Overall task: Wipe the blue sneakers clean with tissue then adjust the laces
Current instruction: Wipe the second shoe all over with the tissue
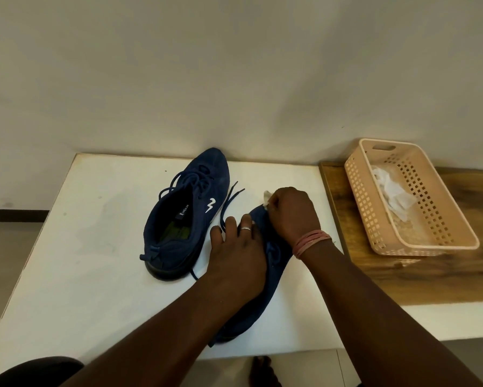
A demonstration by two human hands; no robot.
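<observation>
Near shoe [275, 277] on white bench [67, 275], mostly under forearms. Left hand [234, 247] flat, fingers spread, pressing shoe down. Right hand [289, 212] pinching tissue [266, 197] at toe. Step: wiping toe. Advice: keep left pressure steady, short strokes, refold tissue when soiled. Second shoe [187, 216] just beyond, laces [230, 203] loose. Basket [410, 196] with tissues far right.

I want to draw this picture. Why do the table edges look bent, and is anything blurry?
Head view: the wide lens bows the white table edges; light is dim and soft; the sneaker looks sharp; the right hand rubbing tissue looks slightly smeared.
</observation>
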